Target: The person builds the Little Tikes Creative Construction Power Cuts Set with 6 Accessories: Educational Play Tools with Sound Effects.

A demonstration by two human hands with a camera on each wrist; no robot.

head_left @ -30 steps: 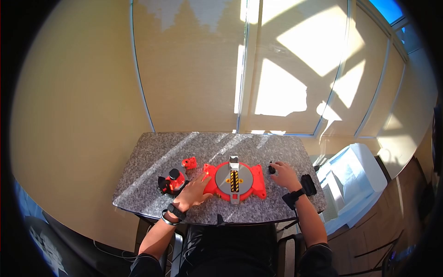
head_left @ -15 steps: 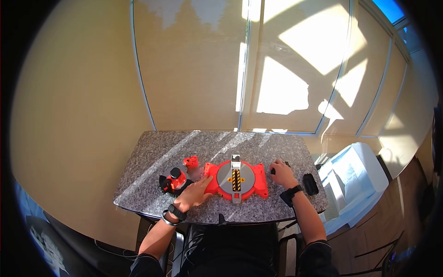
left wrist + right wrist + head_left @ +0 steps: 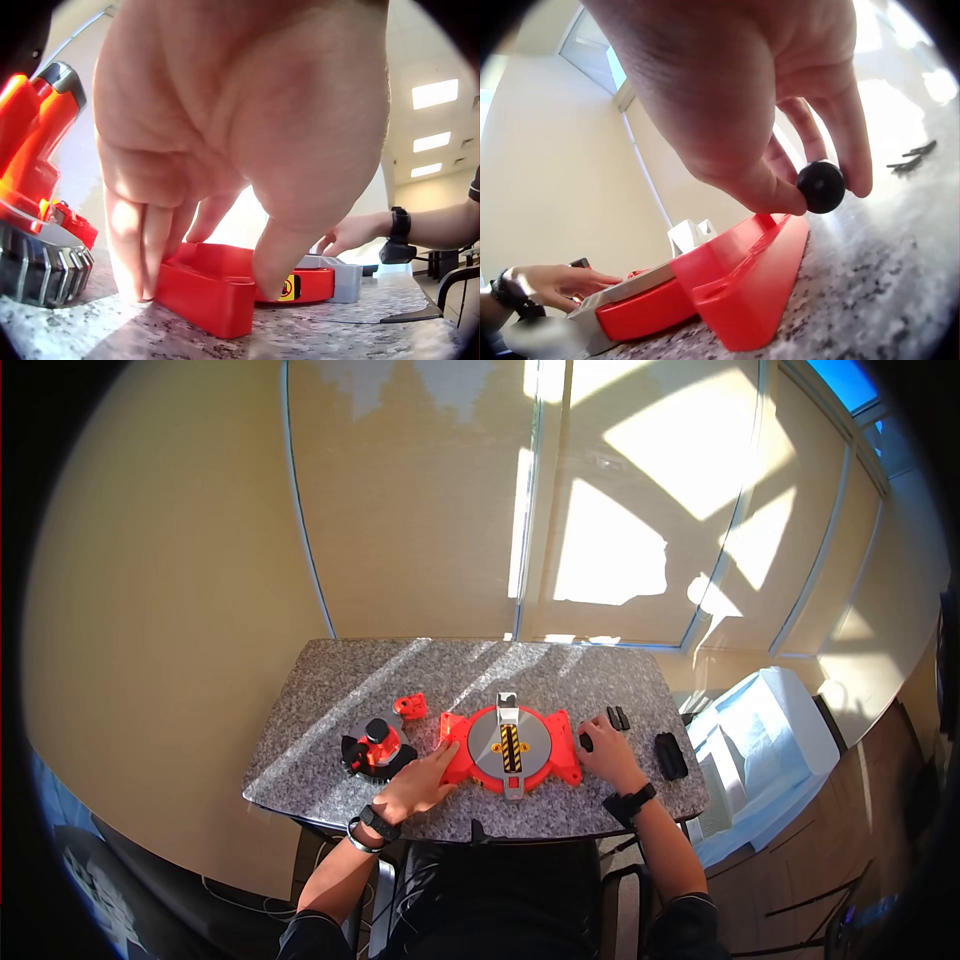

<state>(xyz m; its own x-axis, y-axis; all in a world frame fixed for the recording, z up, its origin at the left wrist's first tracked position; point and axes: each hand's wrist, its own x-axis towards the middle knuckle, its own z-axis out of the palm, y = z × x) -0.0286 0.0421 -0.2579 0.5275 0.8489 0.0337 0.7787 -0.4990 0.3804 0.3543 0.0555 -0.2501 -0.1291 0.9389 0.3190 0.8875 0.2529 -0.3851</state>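
Observation:
A red toy base with a round grey top and a black-and-yellow striped strip lies mid-table. My left hand grips its left red wing, thumb on one side and fingers on the other in the left wrist view. Beside the base's right wing, my right hand pinches a small black round-ended piece between thumb and fingers. That piece is close over the granite tabletop, and its length is hidden behind its round end. Left of my left hand stands a red and black toy part on a ridged black rim.
A smaller red piece lies behind the red and black part. Two slim black pieces lie beyond my right hand. A black case-like object sits near the table's right edge. Light blue sheeting covers something right of the table.
My right hand has closed on the black round-ended piece and carried it left and nearer, to the base's right wing. The two slim black pieces have come into view. My left hand stays on the base.

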